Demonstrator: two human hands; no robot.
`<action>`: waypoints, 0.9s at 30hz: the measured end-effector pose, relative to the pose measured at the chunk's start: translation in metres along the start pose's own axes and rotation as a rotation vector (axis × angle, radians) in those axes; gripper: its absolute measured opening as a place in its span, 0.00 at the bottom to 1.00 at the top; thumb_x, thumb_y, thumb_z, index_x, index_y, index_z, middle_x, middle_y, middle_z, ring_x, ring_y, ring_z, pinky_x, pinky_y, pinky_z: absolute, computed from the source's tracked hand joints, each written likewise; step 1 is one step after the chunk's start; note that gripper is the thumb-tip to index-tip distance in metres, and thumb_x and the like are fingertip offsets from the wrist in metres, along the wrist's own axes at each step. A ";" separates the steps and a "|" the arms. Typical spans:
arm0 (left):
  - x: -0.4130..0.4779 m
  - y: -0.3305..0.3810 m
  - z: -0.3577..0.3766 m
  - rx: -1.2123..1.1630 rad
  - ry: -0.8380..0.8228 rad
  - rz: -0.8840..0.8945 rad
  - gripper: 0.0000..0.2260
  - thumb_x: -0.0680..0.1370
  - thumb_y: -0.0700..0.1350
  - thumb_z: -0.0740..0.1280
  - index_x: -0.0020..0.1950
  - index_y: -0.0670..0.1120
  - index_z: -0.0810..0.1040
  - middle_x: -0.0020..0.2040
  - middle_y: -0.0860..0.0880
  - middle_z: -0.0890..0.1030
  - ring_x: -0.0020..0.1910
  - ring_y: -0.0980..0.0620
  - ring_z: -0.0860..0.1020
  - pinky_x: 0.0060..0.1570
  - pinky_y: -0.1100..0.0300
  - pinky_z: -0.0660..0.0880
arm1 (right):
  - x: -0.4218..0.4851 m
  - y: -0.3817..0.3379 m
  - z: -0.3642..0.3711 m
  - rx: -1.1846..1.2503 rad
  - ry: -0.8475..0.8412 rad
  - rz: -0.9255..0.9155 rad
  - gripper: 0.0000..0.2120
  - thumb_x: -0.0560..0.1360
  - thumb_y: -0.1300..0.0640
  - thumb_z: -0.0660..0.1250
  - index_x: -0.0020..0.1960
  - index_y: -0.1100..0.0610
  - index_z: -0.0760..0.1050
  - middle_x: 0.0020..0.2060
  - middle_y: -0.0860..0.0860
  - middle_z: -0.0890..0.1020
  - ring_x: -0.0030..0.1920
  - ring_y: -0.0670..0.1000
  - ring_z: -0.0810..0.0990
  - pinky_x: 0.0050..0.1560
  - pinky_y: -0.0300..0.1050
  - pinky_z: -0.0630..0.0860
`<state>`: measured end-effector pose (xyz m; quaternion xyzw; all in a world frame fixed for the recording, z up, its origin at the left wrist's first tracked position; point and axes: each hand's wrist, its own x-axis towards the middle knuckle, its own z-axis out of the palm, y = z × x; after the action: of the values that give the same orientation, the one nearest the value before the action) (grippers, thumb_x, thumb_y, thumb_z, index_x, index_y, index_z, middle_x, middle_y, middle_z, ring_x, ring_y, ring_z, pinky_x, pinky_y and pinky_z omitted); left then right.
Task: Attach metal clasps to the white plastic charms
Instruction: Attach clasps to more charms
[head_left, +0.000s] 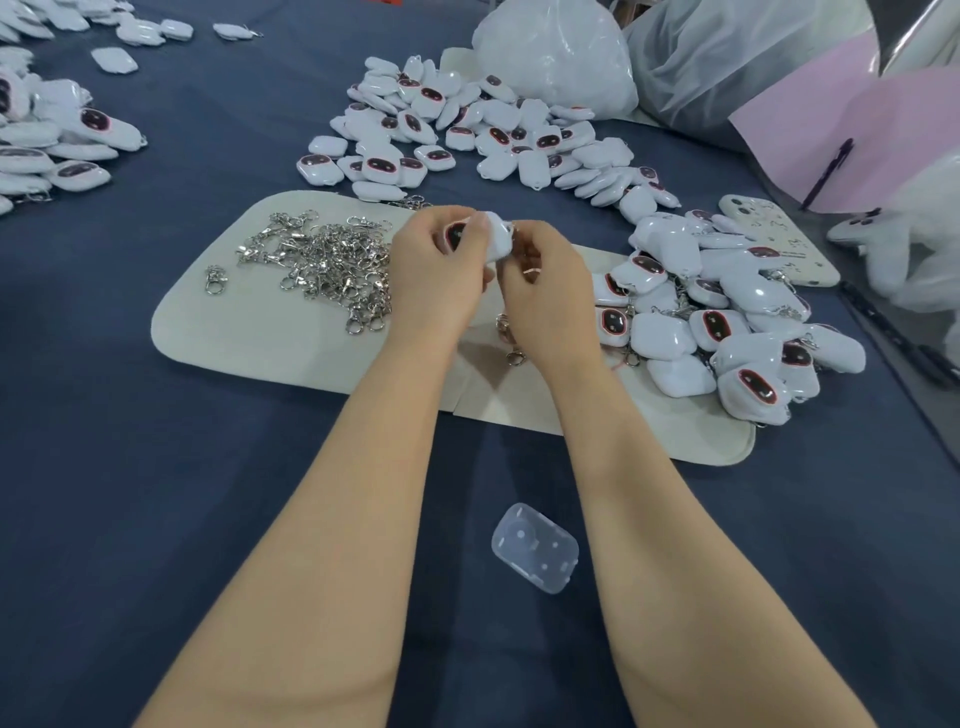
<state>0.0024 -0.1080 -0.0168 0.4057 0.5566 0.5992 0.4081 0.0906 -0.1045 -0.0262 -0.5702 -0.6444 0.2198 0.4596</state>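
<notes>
A clear plastic case (535, 548) lies on the blue worktop (156, 467), nearer than the fingers. The left hand (436, 270) grips a white charm (493, 236); the right hand (545, 280) pinches its edge. Loose metal clasps (332, 260) lie left of the fingers.

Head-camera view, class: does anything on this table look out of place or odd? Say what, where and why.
A clear plastic case lies alone on the blue cloth between the forearms, off the mat. A phone lies face down against the right-hand charm pile. Neither is a clasp or charm.
</notes>
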 end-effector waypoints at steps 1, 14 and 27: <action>0.000 0.001 0.001 -0.105 -0.033 -0.076 0.05 0.79 0.43 0.65 0.52 0.44 0.77 0.42 0.48 0.78 0.27 0.59 0.75 0.30 0.66 0.74 | 0.001 -0.001 -0.001 0.042 0.002 0.026 0.10 0.78 0.64 0.60 0.56 0.59 0.77 0.49 0.52 0.81 0.50 0.50 0.78 0.55 0.45 0.73; 0.000 0.003 -0.004 -0.655 -0.216 -0.576 0.05 0.78 0.42 0.66 0.43 0.41 0.75 0.32 0.48 0.78 0.22 0.60 0.73 0.22 0.70 0.72 | 0.002 -0.003 -0.007 0.219 0.207 -0.041 0.06 0.76 0.62 0.65 0.49 0.53 0.76 0.39 0.39 0.79 0.39 0.41 0.78 0.47 0.37 0.75; 0.004 0.001 -0.006 -0.732 -0.193 -0.565 0.06 0.79 0.41 0.65 0.43 0.42 0.74 0.37 0.46 0.77 0.23 0.59 0.74 0.23 0.69 0.73 | 0.004 0.000 -0.008 0.181 0.072 0.020 0.05 0.77 0.60 0.65 0.51 0.53 0.77 0.44 0.43 0.80 0.47 0.41 0.78 0.51 0.33 0.74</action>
<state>-0.0042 -0.1064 -0.0156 0.1218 0.3569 0.5810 0.7213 0.0981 -0.1031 -0.0211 -0.5404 -0.5992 0.2610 0.5300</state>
